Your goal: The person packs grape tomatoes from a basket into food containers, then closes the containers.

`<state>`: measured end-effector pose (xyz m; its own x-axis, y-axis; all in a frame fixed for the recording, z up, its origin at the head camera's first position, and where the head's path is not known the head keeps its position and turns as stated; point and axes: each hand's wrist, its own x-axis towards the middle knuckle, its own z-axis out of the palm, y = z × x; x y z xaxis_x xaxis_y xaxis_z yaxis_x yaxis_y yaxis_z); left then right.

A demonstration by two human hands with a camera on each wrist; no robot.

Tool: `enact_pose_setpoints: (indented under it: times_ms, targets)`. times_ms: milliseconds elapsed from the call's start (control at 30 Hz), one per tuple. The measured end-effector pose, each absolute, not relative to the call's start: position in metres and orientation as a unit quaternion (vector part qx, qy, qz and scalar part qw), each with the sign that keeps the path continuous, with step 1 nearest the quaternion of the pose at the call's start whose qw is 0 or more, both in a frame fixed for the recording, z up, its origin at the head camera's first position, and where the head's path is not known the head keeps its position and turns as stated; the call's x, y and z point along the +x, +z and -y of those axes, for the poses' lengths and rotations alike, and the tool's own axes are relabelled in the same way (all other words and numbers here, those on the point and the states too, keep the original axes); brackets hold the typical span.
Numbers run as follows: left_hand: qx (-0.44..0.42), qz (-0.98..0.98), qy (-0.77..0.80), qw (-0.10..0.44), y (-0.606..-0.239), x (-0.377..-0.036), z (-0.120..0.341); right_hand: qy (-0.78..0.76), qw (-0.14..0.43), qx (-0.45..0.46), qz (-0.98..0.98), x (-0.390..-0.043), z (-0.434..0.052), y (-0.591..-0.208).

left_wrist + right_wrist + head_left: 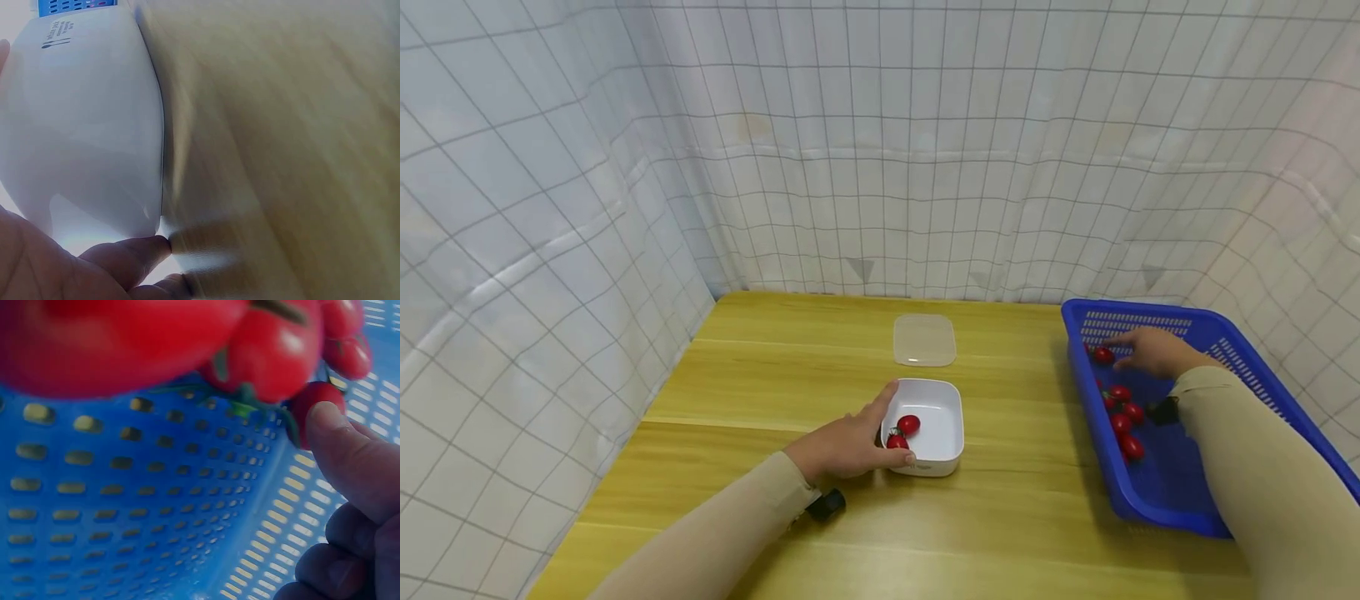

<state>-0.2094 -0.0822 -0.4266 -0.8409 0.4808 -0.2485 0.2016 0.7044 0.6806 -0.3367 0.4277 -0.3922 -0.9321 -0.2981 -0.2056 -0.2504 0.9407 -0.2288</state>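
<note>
On white box side, small unreadable print, spoon-fork icon.

Right wrist view only: blue perforated basket fills the frame, slotted floor and wall curving up to the right. Big blurred red tomato very close to the lens at top left. Second tomato beside it with green stem bits hanging under. Smaller tomato lower right, touched by the tip of one finger of the right hand. More red tomatoes at top right edge. Other fingers curled at bottom right, holding nothing visible.
</note>
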Motion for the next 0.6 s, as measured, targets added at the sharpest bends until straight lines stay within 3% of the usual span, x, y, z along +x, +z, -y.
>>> enact_pose_setpoints:
  times_ms: [600]
  targets:
    - [0.186, -0.901, 0.334, 0.207, -0.425, -0.208, 0.081, -0.080, 0.119, -0.154, -0.977, -0.344, -0.421, -0.408]
